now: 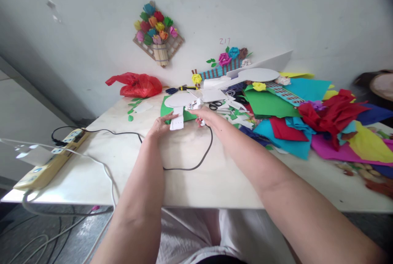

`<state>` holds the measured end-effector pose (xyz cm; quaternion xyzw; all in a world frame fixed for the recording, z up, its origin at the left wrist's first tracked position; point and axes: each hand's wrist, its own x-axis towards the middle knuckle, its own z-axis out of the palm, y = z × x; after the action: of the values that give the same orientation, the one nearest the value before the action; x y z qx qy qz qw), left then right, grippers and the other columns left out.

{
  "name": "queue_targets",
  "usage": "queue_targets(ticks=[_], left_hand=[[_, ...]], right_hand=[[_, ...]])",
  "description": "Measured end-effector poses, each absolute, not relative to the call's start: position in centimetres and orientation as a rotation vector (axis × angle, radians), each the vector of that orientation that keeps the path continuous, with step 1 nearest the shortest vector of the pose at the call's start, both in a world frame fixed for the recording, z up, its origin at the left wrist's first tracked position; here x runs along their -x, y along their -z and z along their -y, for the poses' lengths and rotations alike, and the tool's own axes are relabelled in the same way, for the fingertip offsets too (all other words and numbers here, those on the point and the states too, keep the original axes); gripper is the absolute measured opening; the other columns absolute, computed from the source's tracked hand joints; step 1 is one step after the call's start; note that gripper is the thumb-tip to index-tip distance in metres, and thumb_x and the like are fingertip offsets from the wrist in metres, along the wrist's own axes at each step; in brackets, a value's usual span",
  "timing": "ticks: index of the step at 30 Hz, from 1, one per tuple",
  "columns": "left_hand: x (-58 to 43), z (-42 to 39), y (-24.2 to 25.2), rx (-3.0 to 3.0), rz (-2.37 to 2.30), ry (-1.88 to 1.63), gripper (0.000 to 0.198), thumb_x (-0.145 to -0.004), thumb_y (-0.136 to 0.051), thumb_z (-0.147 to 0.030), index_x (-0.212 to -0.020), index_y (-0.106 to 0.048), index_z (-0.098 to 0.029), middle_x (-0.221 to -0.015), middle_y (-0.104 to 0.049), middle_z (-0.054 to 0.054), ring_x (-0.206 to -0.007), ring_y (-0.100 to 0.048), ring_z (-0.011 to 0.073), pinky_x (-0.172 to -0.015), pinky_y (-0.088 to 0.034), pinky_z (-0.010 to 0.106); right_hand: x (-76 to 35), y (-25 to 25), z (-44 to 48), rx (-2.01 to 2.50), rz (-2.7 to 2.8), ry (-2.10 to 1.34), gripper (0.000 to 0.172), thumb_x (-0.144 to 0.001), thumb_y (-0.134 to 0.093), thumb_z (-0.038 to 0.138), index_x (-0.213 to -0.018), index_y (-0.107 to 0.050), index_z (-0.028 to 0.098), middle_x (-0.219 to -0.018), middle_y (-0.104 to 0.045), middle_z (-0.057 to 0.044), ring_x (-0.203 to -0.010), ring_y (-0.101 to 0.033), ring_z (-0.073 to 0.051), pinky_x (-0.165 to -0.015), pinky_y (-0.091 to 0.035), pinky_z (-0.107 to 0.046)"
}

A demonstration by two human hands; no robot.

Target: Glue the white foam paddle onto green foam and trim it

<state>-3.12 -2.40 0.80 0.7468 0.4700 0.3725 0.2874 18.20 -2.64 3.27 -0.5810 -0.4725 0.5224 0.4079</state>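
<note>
My right hand (201, 114) is closed around a white glue gun (197, 103), whose black cord hangs in a loop toward the table's front. The gun's nozzle points left, close to a white folded strip (177, 120). My left hand (163, 125) grips the left edge of that strip, fingers partly hidden behind it. Beneath both lies a green sheet (166, 109), with a white oval piece (179, 100) at its back edge.
A yellow power strip (63, 151) with cords lies at the left. Behind are a red plastic bag (139, 85) and dark-handled scissors (171, 91). Black scissors (215, 105) rest among scraps. Coloured paper (273, 104) and crumpled red paper (333, 110) cover the right side.
</note>
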Motion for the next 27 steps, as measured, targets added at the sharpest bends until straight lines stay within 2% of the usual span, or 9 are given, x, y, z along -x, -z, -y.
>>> queue_targets(ticks=[8, 16, 22, 27], left_hand=[[2.85, 2.88, -1.23, -1.990, -1.297, -0.988, 0.051, -0.054, -0.072, -0.032, -0.104, -0.072, -0.020, -0.133, -0.052, 0.010, -0.124, -0.047, 0.0309, -0.109, -0.030, 0.038], [2.92, 2.70, -1.00, -1.983, -1.297, -0.973, 0.057, -0.053, -0.075, -0.035, -0.108, -0.071, -0.019, -0.135, -0.049, 0.011, -0.125, -0.046, 0.0309, -0.109, -0.029, 0.037], [2.89, 2.88, -1.14, -1.998, -1.300, -0.964, 0.057, -0.055, -0.074, -0.033, -0.109, -0.070, -0.017, -0.135, -0.049, 0.013, -0.126, -0.045, 0.0308, -0.109, -0.029, 0.036], [2.76, 3.05, -1.38, -1.974, -1.309, -0.960, 0.051, -0.055, -0.074, -0.030, -0.105, -0.072, -0.020, -0.133, -0.052, 0.010, -0.126, -0.045, 0.0307, -0.110, -0.028, 0.038]], right_hand=[[-18.17, -3.98, 3.48, 1.466, 1.193, -1.326, 0.020, -0.082, -0.063, 0.030, -0.081, -0.049, 0.015, -0.059, -0.045, 0.004, -0.040, -0.045, -0.008, -0.033, -0.039, -0.020], [-17.70, -3.92, 2.72, 1.505, 1.163, -1.336, 0.024, -0.083, -0.061, 0.036, -0.089, -0.052, 0.014, -0.066, -0.055, -0.002, -0.040, -0.048, -0.010, -0.035, -0.043, -0.023], [-18.10, -4.03, 2.82, 1.514, 1.198, -1.342, 0.029, -0.082, -0.062, 0.035, -0.099, -0.050, 0.015, -0.075, -0.052, -0.001, -0.043, -0.050, -0.010, -0.034, -0.042, -0.023], [-18.66, -3.77, 2.84, 1.483, 1.223, -1.380, 0.027, -0.080, -0.064, 0.033, -0.095, -0.049, 0.015, -0.072, -0.049, 0.001, -0.045, -0.052, -0.011, -0.034, -0.042, -0.023]])
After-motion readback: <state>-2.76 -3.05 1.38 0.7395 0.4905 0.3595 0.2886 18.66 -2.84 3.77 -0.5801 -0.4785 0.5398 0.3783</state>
